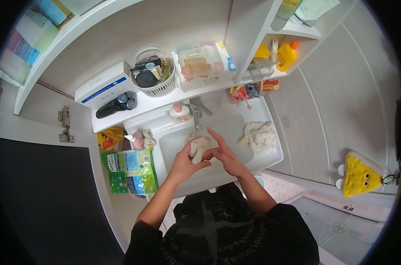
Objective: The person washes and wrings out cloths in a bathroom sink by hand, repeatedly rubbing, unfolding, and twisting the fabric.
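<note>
A crumpled off-white cloth (pixel 200 146) is held over the white ceramic sink (pixel 229 124), bunched in the left hand (pixel 183 162), with its lower end hanging loose toward the right hand (pixel 226 159). Just beyond it stands the silver metal faucet (pixel 196 115), its spout pointing toward the cloth and taking up the space directly behind the hands. On the sink's back ledge, left of the faucet, sits a rounded white-and-pink container (pixel 178 113). At the left corner a pink bottle with a white nozzle (pixel 137 140) stands next to a small crumpled pale cloth (pixel 149 139), and a green plastic package (pixel 130 172) lies along the sink's left side. A larger heap of crumpled white cloth (pixel 259 137) covers part of the right rim, well apart from the hands. The white shelf above carries a black electric shaver (pixel 116 105), a long white box with a blue stripe (pixel 104 86) and a filled white plastic basket (pixel 158 90).

Both bare forearms reach up from the lower edge and converge over the basin. The left hand curls around the cloth, thumb pointing right; the right hand is spread, one finger extended upward, its others bent toward the cloth. Whether they touch it, I cannot tell.
</note>
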Demonstrator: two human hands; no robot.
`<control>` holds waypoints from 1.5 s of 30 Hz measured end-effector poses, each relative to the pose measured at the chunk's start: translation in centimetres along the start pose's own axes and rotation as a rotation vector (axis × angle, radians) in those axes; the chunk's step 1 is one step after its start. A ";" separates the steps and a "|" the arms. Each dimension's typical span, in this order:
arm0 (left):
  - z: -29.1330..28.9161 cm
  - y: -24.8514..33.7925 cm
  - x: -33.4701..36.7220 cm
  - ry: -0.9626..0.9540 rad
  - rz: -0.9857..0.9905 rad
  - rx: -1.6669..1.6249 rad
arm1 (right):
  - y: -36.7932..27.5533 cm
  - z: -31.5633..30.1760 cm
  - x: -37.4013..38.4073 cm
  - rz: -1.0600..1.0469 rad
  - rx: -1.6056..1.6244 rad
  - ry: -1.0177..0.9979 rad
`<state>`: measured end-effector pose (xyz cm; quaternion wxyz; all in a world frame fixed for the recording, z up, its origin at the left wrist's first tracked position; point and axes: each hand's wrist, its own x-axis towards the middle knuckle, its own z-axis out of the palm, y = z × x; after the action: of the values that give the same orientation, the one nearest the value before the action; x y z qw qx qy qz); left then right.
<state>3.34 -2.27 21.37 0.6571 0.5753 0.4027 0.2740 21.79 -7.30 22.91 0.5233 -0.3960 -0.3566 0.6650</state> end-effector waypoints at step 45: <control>-8.0 -1.8 -1.3 -0.171 -0.148 1.119 | 7.5 -9.0 0.6 -0.015 -0.745 0.469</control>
<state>-4.25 0.57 19.83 0.3002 0.8261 0.4710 -0.0752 26.70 -7.69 12.25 0.4164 -0.6953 -0.4465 0.3792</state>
